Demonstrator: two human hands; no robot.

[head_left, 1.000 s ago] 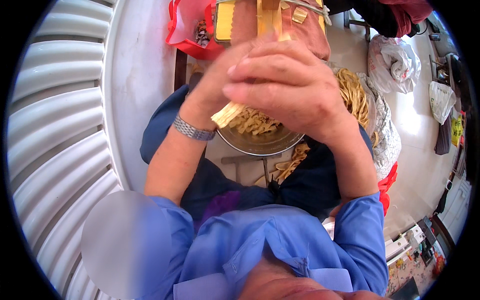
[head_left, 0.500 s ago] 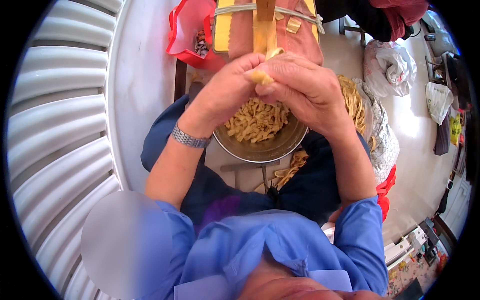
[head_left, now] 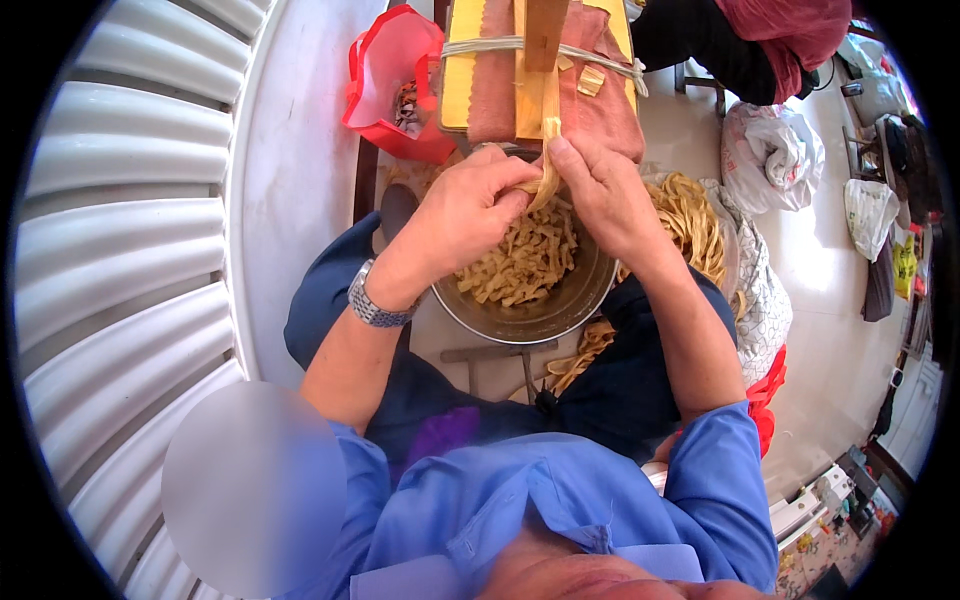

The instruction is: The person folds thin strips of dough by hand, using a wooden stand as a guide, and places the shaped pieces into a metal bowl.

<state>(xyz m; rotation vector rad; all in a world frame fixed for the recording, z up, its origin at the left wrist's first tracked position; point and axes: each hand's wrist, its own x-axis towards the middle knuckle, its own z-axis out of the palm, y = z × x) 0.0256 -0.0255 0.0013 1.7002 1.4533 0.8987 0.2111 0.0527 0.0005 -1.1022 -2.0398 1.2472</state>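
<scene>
Room: pale floor [head_left: 830,345] at right, white ribbed panel [head_left: 130,245] at left.
Left hand [head_left: 478,205]: fingers closed around a yellowish strip [head_left: 549,175].
Right hand [head_left: 608,195]: thumb against the strip; whether its fingers grip, I cannot tell.
Strip: between the hands, running up to the wooden bar [head_left: 544,35].
Done, apparently: short pieces [head_left: 515,260] piled in the metal bowl [head_left: 525,326], below its rim.
Left, apparently: long strips [head_left: 690,215] heaped beside the right knee.
Red bag [head_left: 372,100]: small mixed bits, too small to identify.
White plastic bag [head_left: 770,165]: contents hidden.
</scene>
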